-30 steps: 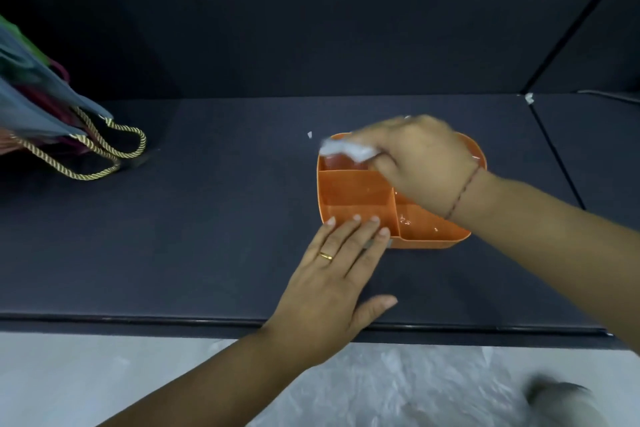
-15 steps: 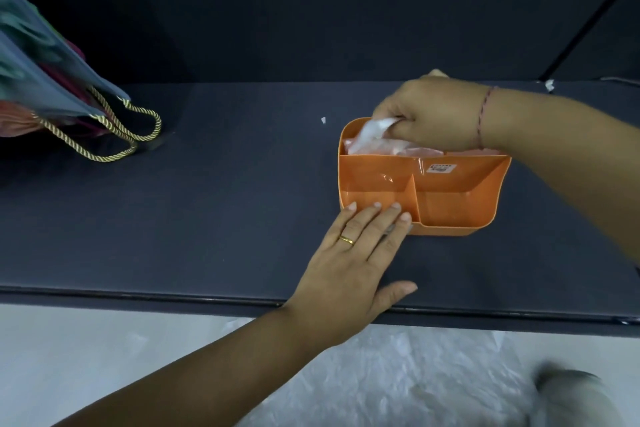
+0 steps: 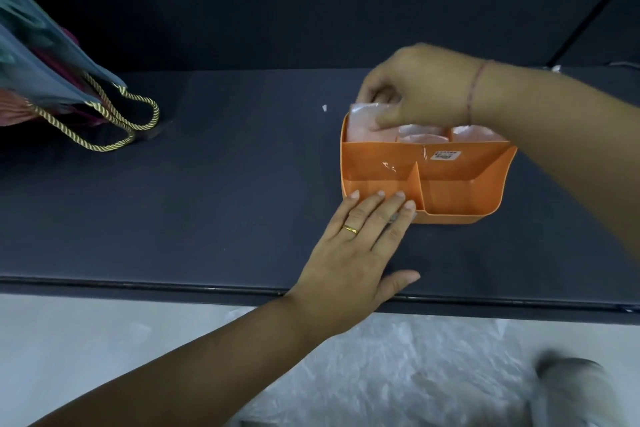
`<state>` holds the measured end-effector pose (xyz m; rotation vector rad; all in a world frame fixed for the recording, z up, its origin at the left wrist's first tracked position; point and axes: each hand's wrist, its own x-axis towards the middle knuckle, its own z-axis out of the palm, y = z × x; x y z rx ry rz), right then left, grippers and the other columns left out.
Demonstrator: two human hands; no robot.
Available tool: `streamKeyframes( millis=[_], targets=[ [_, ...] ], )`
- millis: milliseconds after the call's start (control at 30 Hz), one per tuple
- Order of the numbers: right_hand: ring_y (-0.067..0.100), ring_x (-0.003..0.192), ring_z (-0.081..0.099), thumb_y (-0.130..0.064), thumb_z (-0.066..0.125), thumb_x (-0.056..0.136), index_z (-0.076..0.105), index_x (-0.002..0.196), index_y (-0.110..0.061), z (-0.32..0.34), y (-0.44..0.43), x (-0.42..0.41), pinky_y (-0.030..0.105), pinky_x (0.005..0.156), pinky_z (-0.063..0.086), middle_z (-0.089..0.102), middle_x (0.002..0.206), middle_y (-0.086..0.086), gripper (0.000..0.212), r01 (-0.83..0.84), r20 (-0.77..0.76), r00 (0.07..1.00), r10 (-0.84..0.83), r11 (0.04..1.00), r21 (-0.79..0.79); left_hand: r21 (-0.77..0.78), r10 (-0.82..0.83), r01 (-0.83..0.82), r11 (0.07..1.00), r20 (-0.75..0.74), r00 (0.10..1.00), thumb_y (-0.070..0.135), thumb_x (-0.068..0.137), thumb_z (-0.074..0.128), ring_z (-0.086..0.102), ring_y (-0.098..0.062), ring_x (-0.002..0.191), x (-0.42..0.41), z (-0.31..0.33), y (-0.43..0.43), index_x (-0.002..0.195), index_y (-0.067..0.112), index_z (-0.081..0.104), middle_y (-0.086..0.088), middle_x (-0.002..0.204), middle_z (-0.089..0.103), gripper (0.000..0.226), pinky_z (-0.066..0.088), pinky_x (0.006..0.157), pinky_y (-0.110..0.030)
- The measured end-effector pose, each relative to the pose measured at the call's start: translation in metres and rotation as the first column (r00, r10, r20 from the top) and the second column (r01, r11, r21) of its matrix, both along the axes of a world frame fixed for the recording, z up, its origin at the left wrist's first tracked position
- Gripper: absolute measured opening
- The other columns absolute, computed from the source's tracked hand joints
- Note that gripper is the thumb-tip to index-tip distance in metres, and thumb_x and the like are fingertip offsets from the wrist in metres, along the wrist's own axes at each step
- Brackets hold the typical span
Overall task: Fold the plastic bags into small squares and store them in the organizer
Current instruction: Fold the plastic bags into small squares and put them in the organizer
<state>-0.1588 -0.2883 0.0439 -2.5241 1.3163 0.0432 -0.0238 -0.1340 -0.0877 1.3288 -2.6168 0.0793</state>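
- Head view: the right hand point(image 3: 415, 90) pinches a folded bag point(image 3: 360, 128).
- It seems to push the bag down into the back left slot of the orange box point(image 3: 450, 180).
- The left hand point(image 3: 356, 246) lies flat, fingers straight, touching the box's front so it cannot slide.

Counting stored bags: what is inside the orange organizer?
Folded plastic bags stand in the back row of the organizer; the right hand covers part of one. Front compartments hold nothing visible.

One orange organizer point(image 3: 464, 191), three folded plastic bags point(image 3: 420, 136), one left hand point(image 3: 356, 253), one right hand point(image 3: 422, 87), one gift bag point(image 3: 45, 80), two rope handles point(image 3: 104, 148).
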Motion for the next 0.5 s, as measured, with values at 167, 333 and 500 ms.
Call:
streamKeyframes(
  millis=[167,333,500],
  targets=[
    [0.011,0.089,0.061,-0.027,0.068,0.087,0.068,0.082,-0.027,-0.009,0.003,-0.008,0.03,0.093,0.041,0.062,0.081,-0.014,0.005,0.044,0.074,0.996,-0.04,0.998,-0.053,-0.007,0.006,-0.006,1.0,0.016,1.0,0.058,0.099,0.028,0.035,-0.025,0.143,-0.002,0.0,0.001,0.151,0.011,0.029,-0.007,0.154,0.039,0.07,0.024,0.119,-0.045],
    [0.01,0.087,0.047,-0.033,0.064,0.09,0.072,0.092,-0.023,-0.03,0.005,-0.003,0.035,0.099,0.032,0.049,0.081,-0.014,0.012,-0.009,-0.037,0.999,0.003,0.984,-0.18,-0.015,0.009,-0.009,1.0,0.023,1.0,0.057,0.098,0.03,0.035,-0.025,0.143,-0.002,-0.001,0.001,0.151,0.01,0.03,-0.008,0.154,0.039,0.071,0.027,0.118,-0.047],
    [0.011,0.084,0.045,-0.033,0.066,0.089,0.073,0.088,-0.024,-0.026,-0.002,-0.008,0.033,0.093,0.032,0.044,0.072,-0.017,0.012,0.047,-0.023,0.998,-0.053,0.979,-0.199,-0.036,0.018,-0.017,0.999,0.028,0.999,0.058,0.098,0.029,0.036,-0.025,0.142,-0.003,-0.003,0.001,0.151,0.01,0.026,-0.007,0.154,0.04,0.071,0.026,0.119,-0.046]
  ],
)
